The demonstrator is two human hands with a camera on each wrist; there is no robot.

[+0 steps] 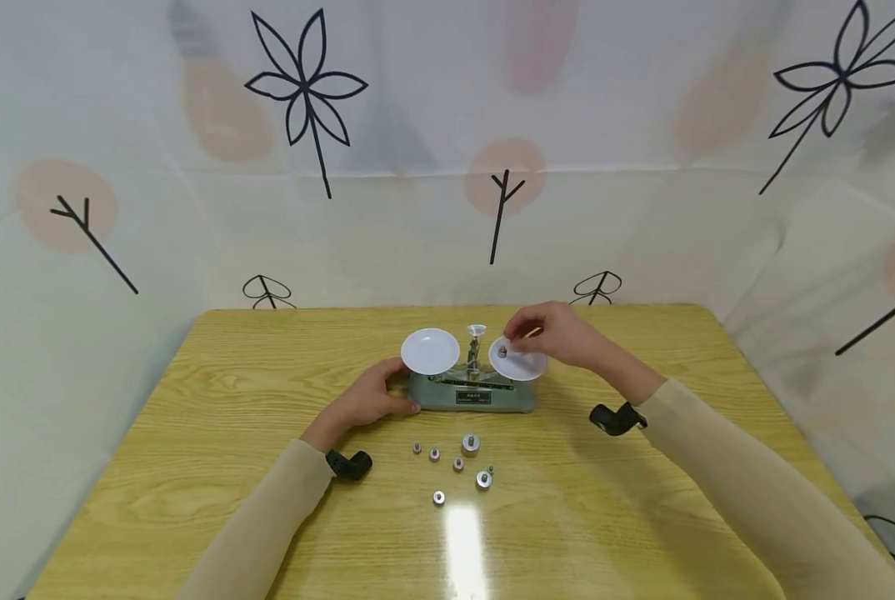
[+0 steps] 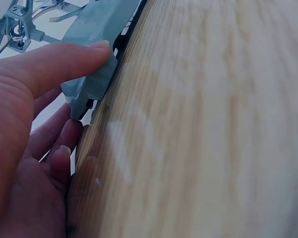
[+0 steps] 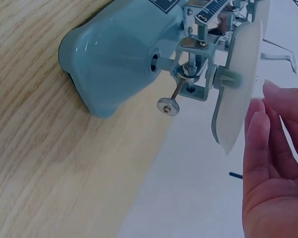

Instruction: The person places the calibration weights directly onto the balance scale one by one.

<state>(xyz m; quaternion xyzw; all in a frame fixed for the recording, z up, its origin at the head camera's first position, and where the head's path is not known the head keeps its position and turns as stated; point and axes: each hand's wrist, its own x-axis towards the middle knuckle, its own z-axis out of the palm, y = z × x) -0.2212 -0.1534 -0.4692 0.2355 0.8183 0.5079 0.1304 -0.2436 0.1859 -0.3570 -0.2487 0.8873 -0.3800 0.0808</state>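
Note:
A balance scale (image 1: 473, 392) with a grey-green base and two white pans stands on the table. My left hand (image 1: 372, 393) grips the left end of its base, thumb on the front and fingers behind, as the left wrist view also shows. The left pan (image 1: 430, 351) is bare and sits higher than the right pan (image 1: 526, 367). A small metal weight (image 1: 502, 352) stands on the right pan. My right hand (image 1: 556, 333) is over that pan, fingertips close beside the weight. In the right wrist view its fingers (image 3: 258, 131) are bent, with nothing visible between them.
Several metal weights of different sizes stand on the table in front of the scale, among them a larger weight (image 1: 471, 444) and another weight (image 1: 483, 480). A patterned cloth (image 1: 387, 242) hangs behind the wooden table (image 1: 267, 375).

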